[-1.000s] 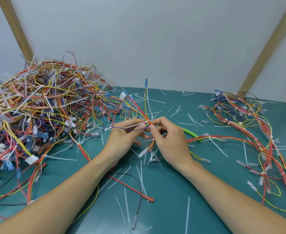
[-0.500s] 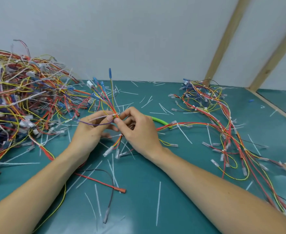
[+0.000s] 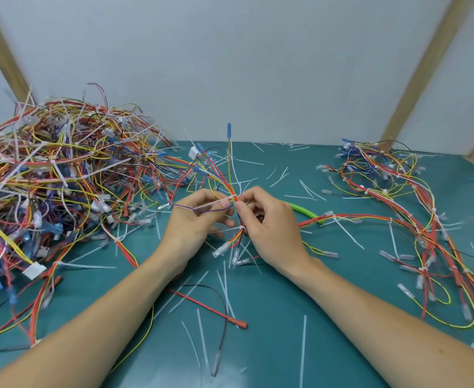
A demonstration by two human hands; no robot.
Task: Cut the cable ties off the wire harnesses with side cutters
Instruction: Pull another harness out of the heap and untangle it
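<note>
A wire harness (image 3: 224, 175) of red, yellow and blue wires rises between my two hands over the green table. My left hand (image 3: 199, 219) pinches the tail of a white cable tie (image 3: 216, 202) that wraps the bundle. My right hand (image 3: 269, 225) pinches the bundle just right of the tie's head. A second white tie sits lower on the same bundle, by my right thumb. A green handle (image 3: 305, 212), probably the side cutters, pokes out from behind my right hand, lying on the table.
A big tangled heap of harnesses (image 3: 62, 180) fills the left side. A looser harness (image 3: 398, 208) spreads along the right. Cut white tie pieces (image 3: 303, 348) and a red and black lead (image 3: 216, 306) litter the table (image 3: 272, 317). A wall stands close behind.
The camera swung right and then back towards the left. Both hands keep the same grip on the harness and tie.
</note>
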